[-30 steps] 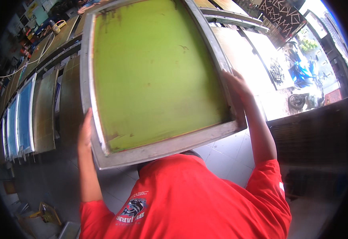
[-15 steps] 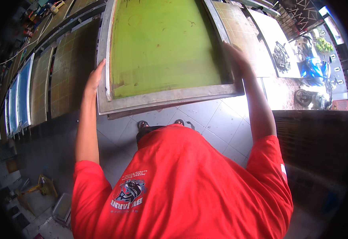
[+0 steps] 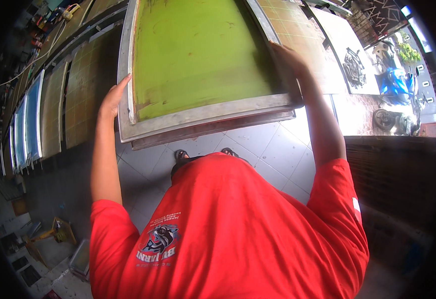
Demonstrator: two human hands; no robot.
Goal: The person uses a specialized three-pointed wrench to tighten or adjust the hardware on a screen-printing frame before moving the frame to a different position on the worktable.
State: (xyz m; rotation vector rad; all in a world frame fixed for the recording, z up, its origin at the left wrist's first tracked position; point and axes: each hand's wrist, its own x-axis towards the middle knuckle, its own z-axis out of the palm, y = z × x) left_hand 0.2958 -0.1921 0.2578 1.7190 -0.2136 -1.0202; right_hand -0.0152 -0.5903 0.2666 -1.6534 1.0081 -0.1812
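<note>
A large screen-printing frame with grey metal bars and stained green mesh lies in front of me, tilted slightly, its far end cut off by the picture's top edge. My left hand grips its left bar, thumb on top and fingers hidden beneath. On the opposite side, my right hand holds the right bar, fingers partly blurred. Under the near bar a second, reddish-brown frame edge shows, with a narrow gap between the two. Whether my hands also touch that lower frame is hidden.
Long printing tables with tan panels run along the left, blue-meshed screens at their near end. To the right lies a white board with a black print. A blue motorbike stands beyond. Pale floor tiles lie below.
The green screen frame has shifted slightly left and away, with both hands on it. More of the lower frame's edge now shows under its near bar.
</note>
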